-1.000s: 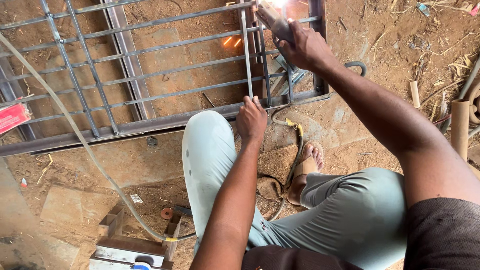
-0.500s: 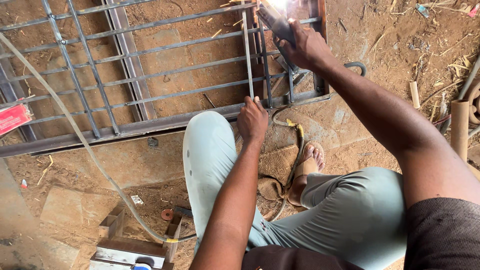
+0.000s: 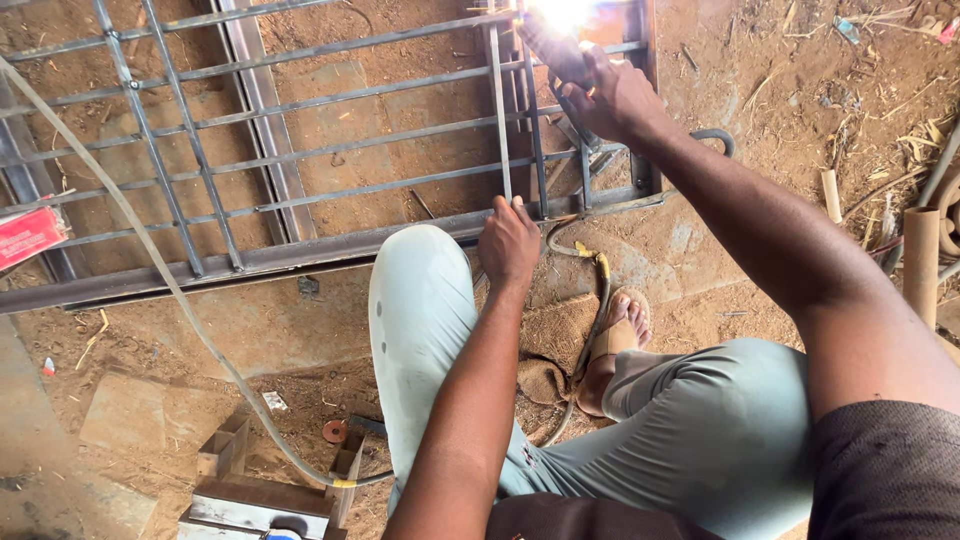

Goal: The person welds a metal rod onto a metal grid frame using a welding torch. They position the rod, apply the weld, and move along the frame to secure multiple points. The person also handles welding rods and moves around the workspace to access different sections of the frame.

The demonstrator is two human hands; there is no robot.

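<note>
Bare dirt floor (image 3: 820, 110), strewn with straw and scraps. Across it, flat, a grey metal grille (image 3: 300, 150) of bars in a frame. Right hand (image 3: 610, 95) at far edge of grille, fingers wrapped tight round dark welding holder (image 3: 545, 45), white glare at its tip. Left hand (image 3: 508, 245) resting on pale-trousered knee (image 3: 420, 290), fingers loosely curled, holding nothing, just beside upright bar (image 3: 498, 110). Pale hose (image 3: 150, 260) draped across grille toward a metal box (image 3: 270, 490).

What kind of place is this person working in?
Probably an outdoor metalwork yard: a steel grille lies on bare dirt ground, a bright welding spark flares at the right hand, with scrap pipes alongside.
</note>
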